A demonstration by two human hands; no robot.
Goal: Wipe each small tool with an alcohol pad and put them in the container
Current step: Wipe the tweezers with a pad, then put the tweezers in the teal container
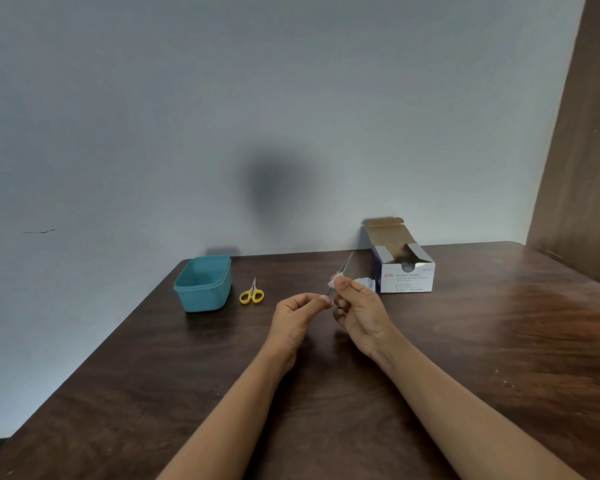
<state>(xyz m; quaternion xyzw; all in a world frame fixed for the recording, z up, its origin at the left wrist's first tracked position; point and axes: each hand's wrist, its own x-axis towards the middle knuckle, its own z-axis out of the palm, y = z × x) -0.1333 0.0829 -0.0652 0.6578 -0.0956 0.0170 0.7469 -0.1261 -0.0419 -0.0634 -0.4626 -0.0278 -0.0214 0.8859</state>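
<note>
A thin metal tool [343,270] slants up and away above the middle of the dark wooden table [499,341]. My left hand [297,315] pinches its near end. My right hand [359,311] pinches a small white alcohol pad [333,280] round the tool's shaft, a little above the left fingertips. A teal plastic container [203,284] stands open at the table's far left. Small scissors with yellow handles [252,292] lie just right of it, tips pointing away.
An open white box of alcohol swabs [404,268] stands at the back right near the wall. A torn white pad wrapper [367,283] lies against its left side. A brown panel [582,133] rises at the far right.
</note>
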